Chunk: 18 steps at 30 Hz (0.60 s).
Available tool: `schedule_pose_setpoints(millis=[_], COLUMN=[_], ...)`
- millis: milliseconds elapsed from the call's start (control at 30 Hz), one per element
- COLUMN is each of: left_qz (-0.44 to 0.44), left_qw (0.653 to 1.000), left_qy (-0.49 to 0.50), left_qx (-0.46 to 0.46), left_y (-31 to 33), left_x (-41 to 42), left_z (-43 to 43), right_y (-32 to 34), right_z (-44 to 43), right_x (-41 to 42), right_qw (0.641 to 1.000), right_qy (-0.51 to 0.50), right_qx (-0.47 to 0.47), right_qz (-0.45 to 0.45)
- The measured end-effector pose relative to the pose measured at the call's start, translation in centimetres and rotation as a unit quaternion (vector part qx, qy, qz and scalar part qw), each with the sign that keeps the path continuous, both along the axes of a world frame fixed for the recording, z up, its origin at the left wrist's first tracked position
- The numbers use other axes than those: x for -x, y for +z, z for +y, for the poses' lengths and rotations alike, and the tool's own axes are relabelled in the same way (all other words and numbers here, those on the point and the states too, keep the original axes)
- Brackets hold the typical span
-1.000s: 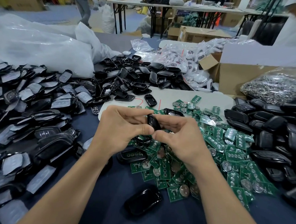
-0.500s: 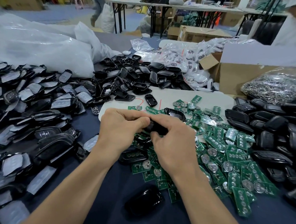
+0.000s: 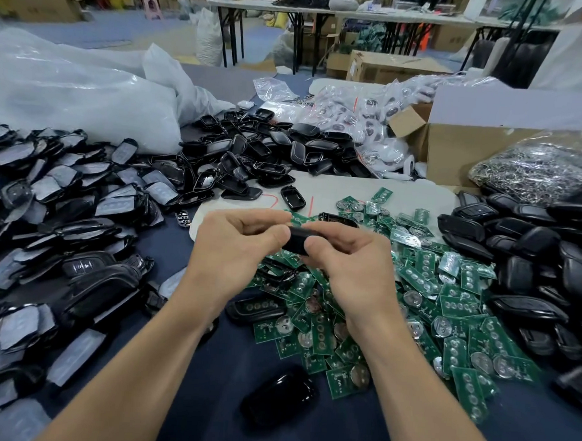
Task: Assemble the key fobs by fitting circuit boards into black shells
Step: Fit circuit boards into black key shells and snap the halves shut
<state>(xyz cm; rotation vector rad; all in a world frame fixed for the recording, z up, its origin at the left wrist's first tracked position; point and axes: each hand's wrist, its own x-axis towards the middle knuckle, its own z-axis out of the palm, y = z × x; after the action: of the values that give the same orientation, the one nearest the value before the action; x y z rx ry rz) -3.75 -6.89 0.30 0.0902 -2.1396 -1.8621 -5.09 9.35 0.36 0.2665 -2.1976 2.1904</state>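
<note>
At nine o'clock from the hands, a wide pile of filmed shell halves, black with grey film on them, covers the left part of the bench, which has a dark blue cover. Behind this pile, at about ten o'clock, lies a big white plastic bag. At twelve o'clock there is a heap of open shells, many with the hollow side up.

In the middle, the left hand and the right hand meet above the bench. Both have the fingers curled, and together they hold one black shell: the left hand grips its left end and the right hand grips its right end. This shell is in the air, over the near edge of the green boards. I cannot tell if a board is inside it, because the fingers cover it.

At seven o'clock, just beside the left wrist, a loaded shell lies flat and shows round pads inside. At six o'clock a glossy closed fob lies alone on the cover.

From five to two o'clock spreads a loose pile of green circuit boards, many carrying a round silver disc. At three o'clock, touching this pile, is a heap of rounded shells. At two o'clock, farther back, stand a cardboard box and a clear bag of metal rings
</note>
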Motion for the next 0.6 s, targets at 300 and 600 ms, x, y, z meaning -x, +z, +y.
schedule_pose_setpoints(millis=[300,600], left_qz=[0.071,0.027], left_qw=[0.991,0.999], left_qy=[-0.016,-0.038], left_qx=[0.112,-0.008], left_y=[0.27,0.05], left_x=[-0.51,-0.02], left_z=[0.36,0.82], right_y=[0.18,0.38], right_z=[0.34,-0.28], right_x=[0.11,-0.05], right_qw=[0.996,0.992], right_qy=[-0.008,-0.027], right_qx=[-0.077,0.109], right_qz=[0.043,-0.051])
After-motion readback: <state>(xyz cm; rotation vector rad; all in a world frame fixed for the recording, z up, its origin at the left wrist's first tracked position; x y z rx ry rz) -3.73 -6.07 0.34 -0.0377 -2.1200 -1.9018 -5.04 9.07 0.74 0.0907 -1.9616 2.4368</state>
